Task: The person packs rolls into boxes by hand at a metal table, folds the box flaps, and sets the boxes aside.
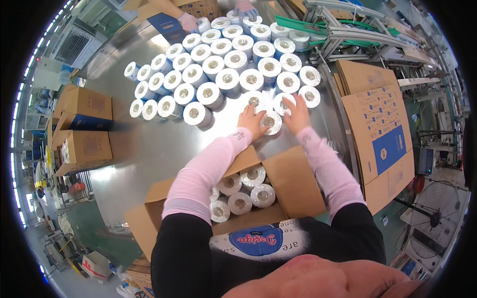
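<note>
Head view: worker's two bare hands, both toward 1 o'clock, over a metal counter [149,149].

- Left hand [252,122]: fingers spread, thumb apart, set against a white roll [271,122]; whether it grips, cannot tell.
- Right hand [297,115]: fingers parted and bent over a neighbouring roll [284,103]; firmness of hold, cannot tell.
- Massed rolls [227,79]: several dozen, white tops, some with blue sides, standing upright at 12 o'clock, spreading toward 10.
- Open carton [296,175]: brown, flaps out, at 6 o'clock; packed rolls [239,202] inside, ends showing.
- Brown cartons [89,149]: two, at 9 to 10 o'clock.
- Flattened cartons [370,116]: brown with blue print, at 3 o'clock.
- Fan [435,218]: round, caged, at 4 o'clock.
- Co-worker's hand [189,22]: gloved, at 11 o'clock, beside the far rolls.
</note>
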### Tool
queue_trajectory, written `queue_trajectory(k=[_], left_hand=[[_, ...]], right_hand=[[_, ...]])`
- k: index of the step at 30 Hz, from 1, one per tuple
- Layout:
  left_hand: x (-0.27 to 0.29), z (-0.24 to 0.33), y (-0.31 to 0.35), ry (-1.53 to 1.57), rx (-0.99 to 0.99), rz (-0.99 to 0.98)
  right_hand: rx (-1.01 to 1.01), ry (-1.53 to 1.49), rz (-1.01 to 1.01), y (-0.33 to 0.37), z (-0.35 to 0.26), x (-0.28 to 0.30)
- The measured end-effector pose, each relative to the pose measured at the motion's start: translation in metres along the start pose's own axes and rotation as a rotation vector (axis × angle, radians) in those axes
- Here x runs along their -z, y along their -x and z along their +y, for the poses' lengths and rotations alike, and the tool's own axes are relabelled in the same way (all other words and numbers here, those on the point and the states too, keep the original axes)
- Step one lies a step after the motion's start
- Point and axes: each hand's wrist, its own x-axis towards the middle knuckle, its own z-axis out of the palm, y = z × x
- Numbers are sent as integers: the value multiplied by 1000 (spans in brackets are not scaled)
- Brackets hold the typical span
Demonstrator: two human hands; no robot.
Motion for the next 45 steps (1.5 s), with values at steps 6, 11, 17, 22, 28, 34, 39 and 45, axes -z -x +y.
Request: queue_trajectory(k=[6, 11, 17, 22, 28, 34, 39, 45], left_hand=[[-6, 9, -56, -215, 68, -218], [0, 9, -58, -230, 279, -277], [15, -31, -8, -256, 264, -327], [88, -94, 36, 364, 502, 188], [222, -85, 186, 1586, 69, 448], [254, -71, 384, 1086, 66, 81], [223, -38, 440, -18, 86, -94], [117, -73, 427, -15, 243, -451]], right_hand=[[-25, 340, -566, -100, 55, -36], [38, 458, -317, -87, 52, -55], [59, 309, -313, 71, 17, -62], [-65, 24, -420, 131, 31, -44], [-204, -734, -142, 81, -24, 59], [277, -1237, -522, 44, -197, 151], [934, -121, -775, 121, -319, 73], [783, -201, -915, 193, -325, -22]])
